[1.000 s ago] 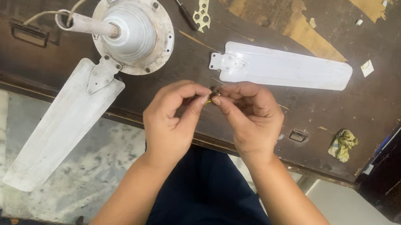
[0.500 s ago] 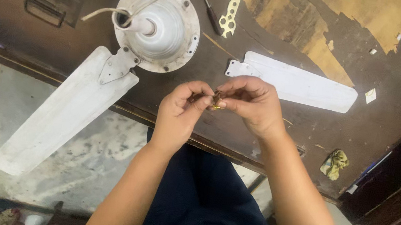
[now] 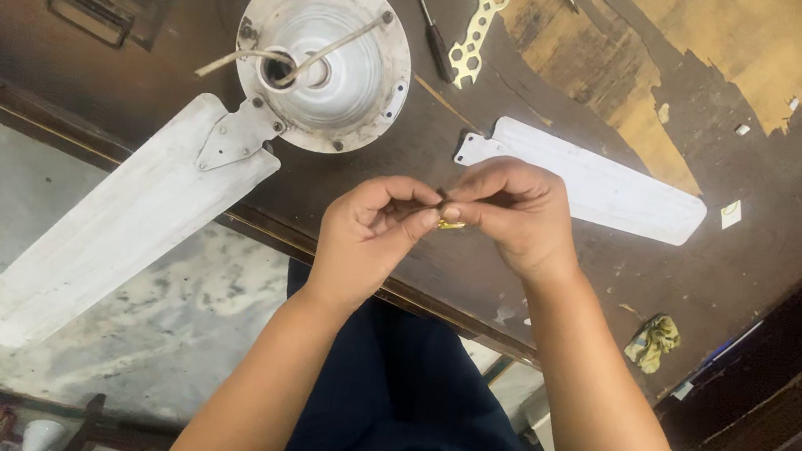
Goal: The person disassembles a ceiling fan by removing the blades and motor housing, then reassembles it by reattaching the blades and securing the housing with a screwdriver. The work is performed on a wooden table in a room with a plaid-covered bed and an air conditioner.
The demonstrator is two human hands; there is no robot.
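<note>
Both hands, left (image 3: 364,237) and right (image 3: 515,213), pinch a small brass part (image 3: 449,225) in their fingers over worktop (image 3: 537,271) edge; a slip likely drops it to the floor

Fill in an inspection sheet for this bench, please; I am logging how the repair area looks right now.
Surface: dark wooden table, top layer peeled away at the far right.
Job's things: small brass-coloured part pinched between both hands; white fan motor housing with one blade attached; loose blade on the table.
Clutter: screwdriver, flat multi-hole wrench, crumpled rag, paper scraps.
Grippers: left hand and right hand, fingertips together on the part.
Cables: pale wires coming out of the housing centre.
Surroundings: marbled floor; dark furniture at right.
</note>
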